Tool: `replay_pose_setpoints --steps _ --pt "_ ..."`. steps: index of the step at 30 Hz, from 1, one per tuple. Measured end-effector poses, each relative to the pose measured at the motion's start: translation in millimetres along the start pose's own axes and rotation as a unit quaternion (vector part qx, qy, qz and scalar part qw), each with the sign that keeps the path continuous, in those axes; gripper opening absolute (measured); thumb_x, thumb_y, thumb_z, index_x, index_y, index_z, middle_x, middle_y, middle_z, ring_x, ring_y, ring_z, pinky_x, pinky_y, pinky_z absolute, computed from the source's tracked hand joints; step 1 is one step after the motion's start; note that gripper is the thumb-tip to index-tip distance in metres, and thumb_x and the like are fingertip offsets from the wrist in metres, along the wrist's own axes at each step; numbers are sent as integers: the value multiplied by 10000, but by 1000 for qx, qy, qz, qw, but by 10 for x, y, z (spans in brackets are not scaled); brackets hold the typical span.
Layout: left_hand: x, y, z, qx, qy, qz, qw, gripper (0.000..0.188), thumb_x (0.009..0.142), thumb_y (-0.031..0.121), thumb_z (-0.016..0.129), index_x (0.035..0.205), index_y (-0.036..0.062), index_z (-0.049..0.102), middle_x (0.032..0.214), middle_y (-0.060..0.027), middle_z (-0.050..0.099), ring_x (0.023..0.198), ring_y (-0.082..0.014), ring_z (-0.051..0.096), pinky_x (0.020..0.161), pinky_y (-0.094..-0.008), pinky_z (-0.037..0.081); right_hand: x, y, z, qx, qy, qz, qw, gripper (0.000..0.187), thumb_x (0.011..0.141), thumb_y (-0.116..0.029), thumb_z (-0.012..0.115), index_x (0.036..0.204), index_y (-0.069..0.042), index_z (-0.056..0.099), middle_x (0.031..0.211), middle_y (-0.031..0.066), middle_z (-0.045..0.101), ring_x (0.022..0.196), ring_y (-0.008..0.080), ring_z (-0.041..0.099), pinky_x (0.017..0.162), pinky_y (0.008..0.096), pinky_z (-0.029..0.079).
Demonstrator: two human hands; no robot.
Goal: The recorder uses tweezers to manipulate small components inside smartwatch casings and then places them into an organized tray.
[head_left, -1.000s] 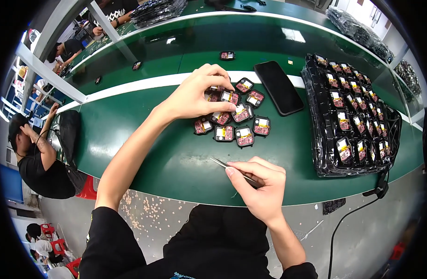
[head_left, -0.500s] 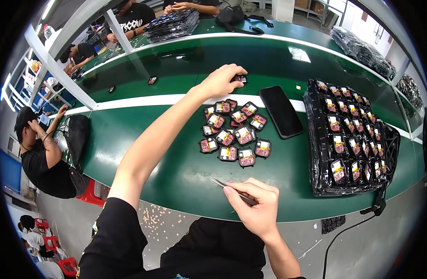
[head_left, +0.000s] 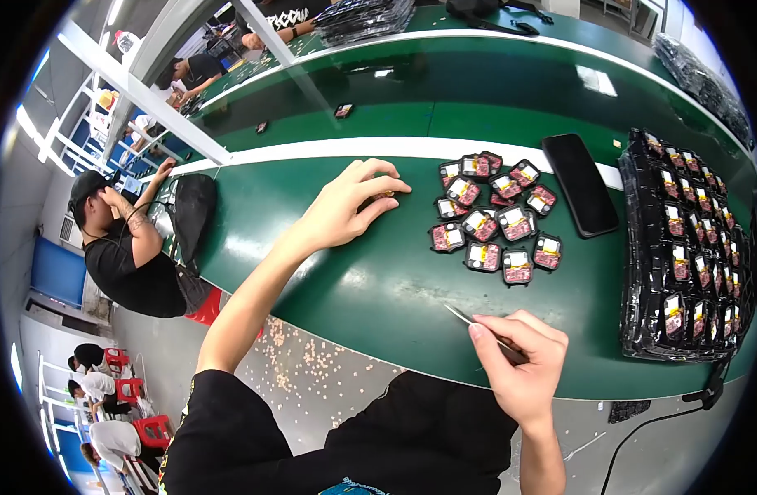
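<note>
My left hand rests on the green belt, fingers curled over a small square part that barely shows under the fingertips. Just to its right lies a cluster of several small black square parts with red and white insides. Near the belt's front edge, my right hand pinches thin metal tweezers, their tip pointing left and touching nothing.
A black phone lies right of the cluster. A black tray filled with the same parts sits at the far right. Loose parts lie further up the belt. A seated person is at the left, and a cable hangs at the right.
My left hand reached out to a lone part far up the belt, then drew back toward me and left of the cluster. My right hand kept hold of the tweezers.
</note>
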State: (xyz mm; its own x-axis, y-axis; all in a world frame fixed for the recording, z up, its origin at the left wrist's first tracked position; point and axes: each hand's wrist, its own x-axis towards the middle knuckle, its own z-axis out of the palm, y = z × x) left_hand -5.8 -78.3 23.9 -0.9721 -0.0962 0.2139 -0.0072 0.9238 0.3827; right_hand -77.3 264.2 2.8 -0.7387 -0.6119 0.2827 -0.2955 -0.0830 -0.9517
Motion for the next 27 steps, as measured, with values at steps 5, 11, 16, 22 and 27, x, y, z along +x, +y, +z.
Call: replay_pose_setpoints --steps 5,11,16,22,27 --pt "-550 139 -188 33 21 -82 996 483 930 411 879 1283 105 759 1275 -91 645 1097 -305 698 947 -417 569 11 -2 16 -33 6 12 999 142 886 65 842 1027 46 843 718 20 672 563 29 524 505 235 336" --pt "-1001 3 -393 -21 -7 -113 993 566 855 254 946 1357 85 747 1135 -70 655 938 -213 622 853 -352 529 -13 37 41 -51 -2 26 998 122 908 61 836 1029 51 838 730 4 658 578 13 498 514 222 309" --pt "-1002 47 -206 -79 42 -92 992 497 829 156 941 1281 63 757 1071 -49 659 826 -191 553 876 -343 499 -18 3 19 -59 -6 47 997 111 933 61 829 1044 58 836 761 -3 651 617 2 514 533 200 314" --pt "-861 655 171 -164 -32 27 986 553 770 243 985 1253 68 782 964 -15 721 780 -186 584 888 -344 429 59 7 58 -45 -69 24 996 192 886 100 839 1072 53 837 788 12 676 628 14 551 539 200 355" --pt "-751 736 340 -174 -30 61 982 587 733 340 993 1211 46 819 944 -30 741 838 -204 647 859 -345 411 59 39 80 -91 -96 17 991 186 842 92 852 1021 45 834 741 11 663 555 11 481 500 234 325"
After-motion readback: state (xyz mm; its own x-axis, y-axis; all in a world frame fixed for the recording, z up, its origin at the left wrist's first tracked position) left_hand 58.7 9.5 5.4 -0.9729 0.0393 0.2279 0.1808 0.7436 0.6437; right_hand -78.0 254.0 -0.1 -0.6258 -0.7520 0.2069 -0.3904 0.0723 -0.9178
